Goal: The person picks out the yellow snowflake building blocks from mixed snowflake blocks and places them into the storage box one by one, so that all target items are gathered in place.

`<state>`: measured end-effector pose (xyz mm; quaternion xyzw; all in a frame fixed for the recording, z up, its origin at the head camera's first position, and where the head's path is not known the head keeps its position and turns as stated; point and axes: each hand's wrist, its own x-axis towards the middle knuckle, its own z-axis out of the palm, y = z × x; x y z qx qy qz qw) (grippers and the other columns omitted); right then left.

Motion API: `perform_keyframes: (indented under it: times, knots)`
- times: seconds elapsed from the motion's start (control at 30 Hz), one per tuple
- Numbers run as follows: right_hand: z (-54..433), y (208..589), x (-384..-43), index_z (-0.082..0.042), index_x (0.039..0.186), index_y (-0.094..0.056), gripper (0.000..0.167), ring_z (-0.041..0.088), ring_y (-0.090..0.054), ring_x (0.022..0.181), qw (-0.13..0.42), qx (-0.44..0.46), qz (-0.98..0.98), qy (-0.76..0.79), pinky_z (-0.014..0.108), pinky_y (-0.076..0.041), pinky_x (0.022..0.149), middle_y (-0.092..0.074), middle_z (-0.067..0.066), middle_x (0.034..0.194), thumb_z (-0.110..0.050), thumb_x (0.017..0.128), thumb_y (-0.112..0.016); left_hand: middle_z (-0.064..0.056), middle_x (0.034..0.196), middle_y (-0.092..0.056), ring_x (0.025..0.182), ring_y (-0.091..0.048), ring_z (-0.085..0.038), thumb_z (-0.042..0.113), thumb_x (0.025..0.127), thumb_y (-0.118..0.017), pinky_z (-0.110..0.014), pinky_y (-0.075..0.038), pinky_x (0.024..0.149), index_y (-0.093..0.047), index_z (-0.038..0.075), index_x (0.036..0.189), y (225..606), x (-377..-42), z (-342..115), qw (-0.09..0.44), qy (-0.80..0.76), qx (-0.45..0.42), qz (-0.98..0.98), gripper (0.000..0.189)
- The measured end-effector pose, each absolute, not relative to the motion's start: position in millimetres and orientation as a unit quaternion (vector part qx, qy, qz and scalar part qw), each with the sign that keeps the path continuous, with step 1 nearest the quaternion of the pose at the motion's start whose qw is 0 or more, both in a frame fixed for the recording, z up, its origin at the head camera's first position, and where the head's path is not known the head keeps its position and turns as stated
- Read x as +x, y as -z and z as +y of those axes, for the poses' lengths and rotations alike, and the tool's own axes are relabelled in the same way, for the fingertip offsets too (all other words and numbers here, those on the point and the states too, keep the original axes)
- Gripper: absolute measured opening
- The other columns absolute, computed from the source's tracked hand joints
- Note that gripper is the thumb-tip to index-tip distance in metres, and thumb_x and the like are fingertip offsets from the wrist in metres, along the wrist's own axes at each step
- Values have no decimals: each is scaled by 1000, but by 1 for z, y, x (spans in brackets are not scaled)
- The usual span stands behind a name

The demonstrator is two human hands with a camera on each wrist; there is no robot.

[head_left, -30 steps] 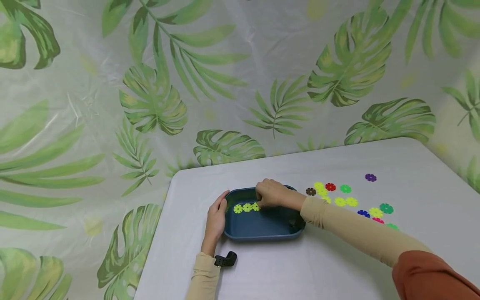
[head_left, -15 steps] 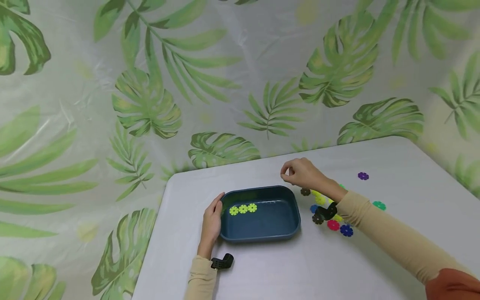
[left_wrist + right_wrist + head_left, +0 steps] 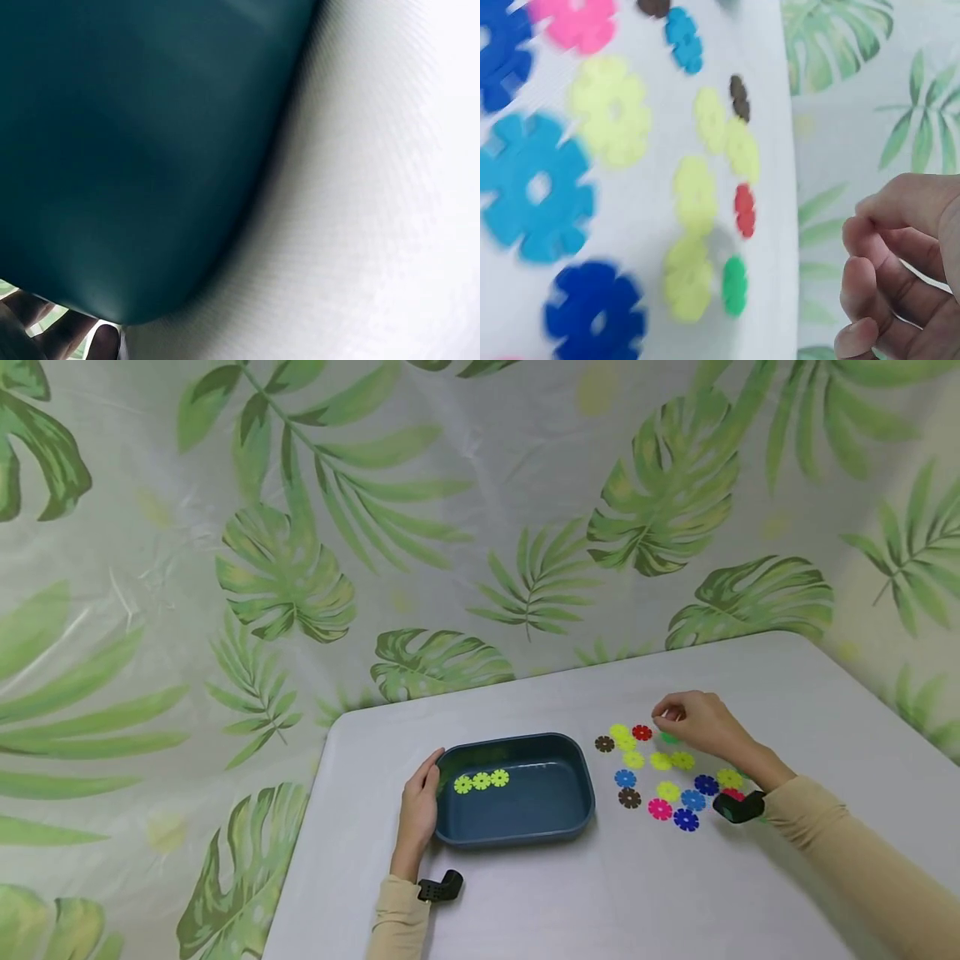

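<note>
In the head view my left hand [image 3: 417, 806] rests against the left end of a dark blue tray [image 3: 517, 838], fingers along its outer wall. Its fingers [image 3: 71, 330] show beyond the tray's edge in the left wrist view. Three yellow snowflake discs [image 3: 482, 782] lie in a row inside the tray. My right hand [image 3: 701, 722] hovers over the loose discs, beside a green snowflake disc [image 3: 735, 286] and a red one [image 3: 745, 211]. Its fingers are loosely curled, thumb near the index finger, and nothing shows between them.
Several snowflake discs lie scattered right of the tray: yellow [image 3: 668, 791], dark blue [image 3: 686, 819], pink [image 3: 660, 809], light blue [image 3: 625, 778] and brown [image 3: 629, 797]. The white table [image 3: 570, 902] ends at the back against a leaf-patterned sheet [image 3: 420, 552].
My right hand has left the tray and moved right, over the loose discs. The three yellow discs stay in the tray. My left hand keeps its place at the tray's left end.
</note>
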<state>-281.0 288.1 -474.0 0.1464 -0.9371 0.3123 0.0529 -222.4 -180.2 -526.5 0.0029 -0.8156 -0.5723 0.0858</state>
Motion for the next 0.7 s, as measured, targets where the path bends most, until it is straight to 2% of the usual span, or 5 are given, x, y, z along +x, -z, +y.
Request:
perform_keyframes:
  times: [0.17, 0.4, 0.57, 0.7]
  knots:
    - [313, 490, -270, -3, 101, -75, 14, 22, -61, 80, 48, 126, -943, -303, 36, -54, 73, -67, 2, 85, -14, 92, -74, -1, 152, -49, 145, -37, -24, 26, 111, -41, -49, -28, 119, -56, 20, 147, 527, -223, -180, 87, 571, 3, -816, 39]
    - [330, 504, -259, -2, 105, -75, 22, 24, -63, 83, 23, 107, -946, -304, 31, -55, 72, -66, 1, 86, -17, 90, -77, -2, 153, -49, 146, -37, -25, 27, 111, -40, -49, -28, 120, -55, 17, 148, 525, -223, -180, 87, 569, 5, -818, 40]
    - [335, 510, -250, -2, 109, -73, 30, 23, -61, 86, -7, 100, -946, -309, 27, -54, 71, -64, 1, 88, -24, 90, -78, -2, 153, -49, 146, -37, -25, 27, 111, -41, -50, -28, 119, -55, 18, 147, 524, -223, -179, 86, 568, 6, -818, 40]
    - [336, 515, -243, -2, 112, -71, 43, 22, -59, 88, -31, 90, -947, -308, 28, -53, 71, -63, 1, 90, -35, 86, -82, -3, 152, -49, 145, -37, -27, 27, 111, -42, -51, -28, 119, -55, 17, 147, 526, -222, -180, 85, 568, 6, -819, 40]
